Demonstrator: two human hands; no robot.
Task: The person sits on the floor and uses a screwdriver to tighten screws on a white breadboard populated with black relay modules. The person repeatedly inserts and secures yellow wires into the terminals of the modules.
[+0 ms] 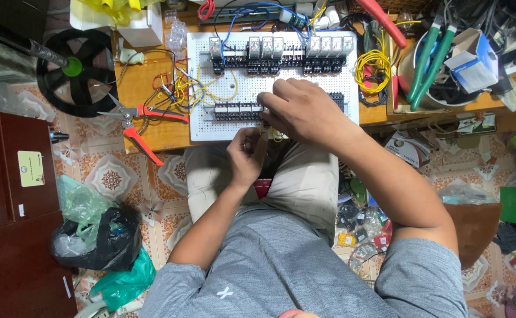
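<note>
A white perforated board (240, 88) lies on a low wooden table, with a row of clear relays (270, 47) along its top and a row of black sockets (234, 111) lower down. My right hand (302, 109) rests on the board with its fingers pressed on the right end of the black socket row. My left hand (247, 156) is at the board's near edge, fingers curled around a small yellow wire (274, 135) just below the sockets. Both hands nearly touch.
Red-handled wire strippers (143, 126) lie on the table's left part beside loose coloured wires (178, 88). A black fan blade (72, 70) sits further left. A yellow wire coil (373, 65), green-handled pliers in a tub (428, 65) and boxes crowd the right. Bags lie on the tiled floor.
</note>
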